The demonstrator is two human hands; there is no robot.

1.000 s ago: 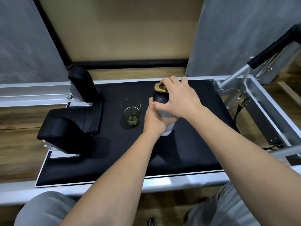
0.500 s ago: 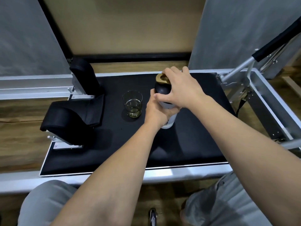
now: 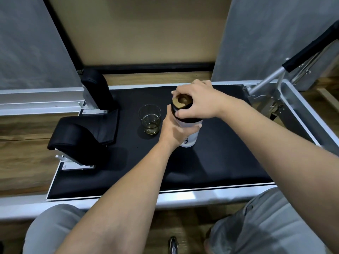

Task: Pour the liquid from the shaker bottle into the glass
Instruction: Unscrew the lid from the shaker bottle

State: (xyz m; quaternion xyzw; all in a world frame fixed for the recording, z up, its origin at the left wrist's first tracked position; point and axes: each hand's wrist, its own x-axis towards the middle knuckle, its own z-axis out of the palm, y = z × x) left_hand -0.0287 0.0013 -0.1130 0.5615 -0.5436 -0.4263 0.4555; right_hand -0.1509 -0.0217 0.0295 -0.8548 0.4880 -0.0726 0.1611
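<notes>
Nearest the camera are the person's knees in grey trousers (image 3: 275, 222), with both bare forearms reaching away over a silver metal frame rail (image 3: 183, 196). Beyond the rail lies a black padded platform (image 3: 220, 162). Toward the middle of it stands the shaker bottle (image 3: 189, 136), upright on the pad, its frosted white body printed with black lettering and topped by a black lid (image 3: 183, 110) with a gold cap. The left hand (image 3: 174, 130) wraps its fingers around the bottle's body from the near-left side. The right hand (image 3: 200, 103) comes in from the right, fingers curled over and clamped around the lid. Just left of the bottle, apart from it, sits the glass (image 3: 150, 119), holding a little yellowish liquid. Farther left are black padded shoulder rests (image 3: 80, 132), and a black-gripped metal bar (image 3: 310, 46) rises at far right.
</notes>
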